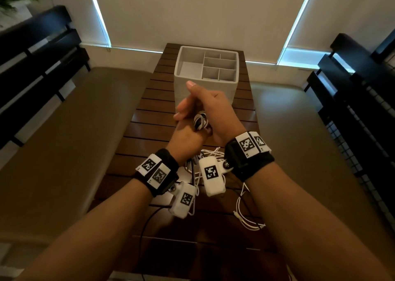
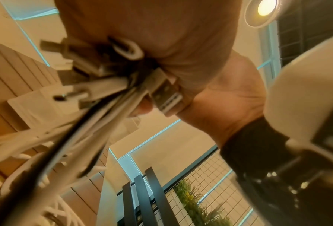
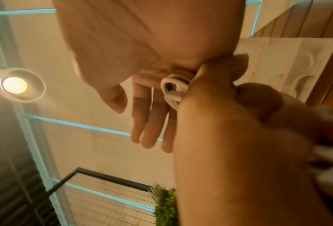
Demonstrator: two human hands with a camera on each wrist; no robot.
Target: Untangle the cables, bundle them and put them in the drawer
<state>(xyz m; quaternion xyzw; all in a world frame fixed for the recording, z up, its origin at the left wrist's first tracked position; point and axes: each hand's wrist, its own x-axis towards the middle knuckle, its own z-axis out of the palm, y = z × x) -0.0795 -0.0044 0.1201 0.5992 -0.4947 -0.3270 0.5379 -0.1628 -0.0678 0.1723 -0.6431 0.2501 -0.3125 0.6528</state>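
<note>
Fingers [image 3: 238, 65] of the left hand [image 1: 184, 134] clamp a looped bundle of white and black cables [image 1: 201, 121]. The right hand [image 1: 215, 109] lays straight fingers [image 3: 148, 122] against it, before a white compartmented drawer [image 1: 224, 88].

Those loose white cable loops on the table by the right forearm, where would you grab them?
Probably from above, closing the grip across the white cable loops where several strands bunch together. They lie flat on the slatted table, so a downward pinch suits them, and one strand alone would likely drag the rest.
</note>
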